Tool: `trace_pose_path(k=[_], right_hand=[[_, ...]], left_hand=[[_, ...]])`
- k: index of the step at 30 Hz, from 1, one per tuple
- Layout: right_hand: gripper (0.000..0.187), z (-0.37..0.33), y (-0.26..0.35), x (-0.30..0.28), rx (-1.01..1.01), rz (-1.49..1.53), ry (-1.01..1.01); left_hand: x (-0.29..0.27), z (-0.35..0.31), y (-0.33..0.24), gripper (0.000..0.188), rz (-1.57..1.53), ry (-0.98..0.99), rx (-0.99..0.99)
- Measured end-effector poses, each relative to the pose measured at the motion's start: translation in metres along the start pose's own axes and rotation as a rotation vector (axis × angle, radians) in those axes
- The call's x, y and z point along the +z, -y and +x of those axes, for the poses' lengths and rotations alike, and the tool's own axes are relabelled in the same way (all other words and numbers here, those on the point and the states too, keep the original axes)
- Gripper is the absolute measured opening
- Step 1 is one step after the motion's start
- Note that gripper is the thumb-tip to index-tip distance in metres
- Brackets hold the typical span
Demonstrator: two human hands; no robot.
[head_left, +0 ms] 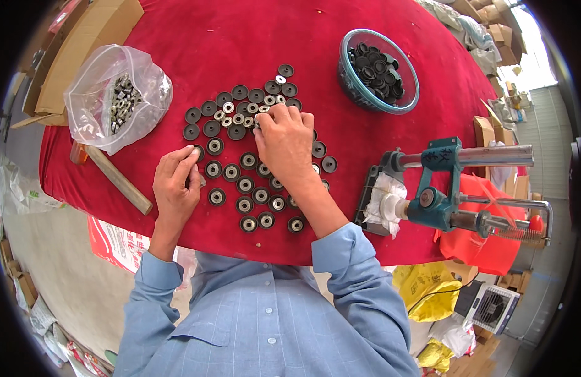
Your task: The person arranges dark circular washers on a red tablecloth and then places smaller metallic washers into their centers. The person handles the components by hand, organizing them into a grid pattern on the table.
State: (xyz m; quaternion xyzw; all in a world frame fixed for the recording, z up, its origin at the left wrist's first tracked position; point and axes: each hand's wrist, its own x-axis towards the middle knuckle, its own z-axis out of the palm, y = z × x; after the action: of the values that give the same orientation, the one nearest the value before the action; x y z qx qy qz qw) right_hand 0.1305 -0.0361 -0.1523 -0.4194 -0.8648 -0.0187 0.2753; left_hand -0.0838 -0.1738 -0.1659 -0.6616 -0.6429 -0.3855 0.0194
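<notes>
My left hand [177,187] is closed, thumb and fingertips pinching the edge of a small black round cap [198,152] at the left of the group. My right hand [286,141] reaches over the loose metal rings [228,107], fingers curled together; whatever lies in its fingertips is too hidden to name. Plain black round caps [239,92] surround these rings at the far side. Nearer me are several black caps with metal rings seated in them [245,185], some partly covered by my right hand and forearm.
On the red cloth [252,38] stand a clear plastic bag of metal parts [117,94] and a cardboard box [83,60] at left, with a wooden stick [119,180] nearby. A bowl of black caps [347,69] sits far right; a green hand press [438,169] stands nearer, right.
</notes>
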Motion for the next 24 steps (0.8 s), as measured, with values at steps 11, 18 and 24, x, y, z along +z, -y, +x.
trace_pose_path(k=[11, 18, 24], right_hand=[[0.016, 0.0, 0.003, -0.009, 0.034, 0.067, -0.135], [0.022, -0.077, -0.059, -0.075, 0.352, 0.188, -0.142], [0.024, -0.105, -0.063, -0.067, 0.273, 0.103, -0.136]], left_hand=[[-0.001, -0.006, 0.007, 0.034, -0.03, 0.049, -0.041], [0.002, -0.006, 0.009, 0.035, -0.037, 0.054, -0.029], [0.0, -0.006, 0.008, 0.035, -0.059, 0.055, -0.029]])
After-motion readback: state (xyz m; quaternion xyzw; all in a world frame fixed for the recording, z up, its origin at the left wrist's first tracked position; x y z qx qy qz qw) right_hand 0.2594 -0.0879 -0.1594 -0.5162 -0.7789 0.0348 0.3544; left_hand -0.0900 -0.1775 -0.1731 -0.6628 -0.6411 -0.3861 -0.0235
